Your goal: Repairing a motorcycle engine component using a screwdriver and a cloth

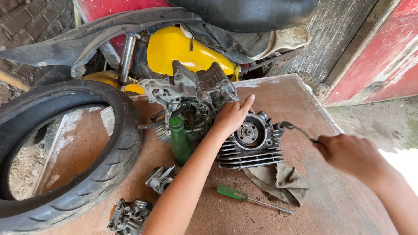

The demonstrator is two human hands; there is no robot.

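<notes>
A grey motorcycle engine (191,93) with a finned cylinder block (252,150) lies on a brown wooden board (278,91). My left hand (233,115) rests on top of the engine where the block meets the crankcase, fingers curled against the metal. My right hand (350,154) grips the handle of a metal wrench (294,128). The wrench's head sits at the right upper corner of the cylinder block.
A green glass bottle (179,141) stands before the engine. A green-handled screwdriver (248,198), a dirty rag (281,180) and small engine parts (160,178) (129,215) lie near the front. A black tyre (65,152) rests at left; a yellow tank (183,50) behind.
</notes>
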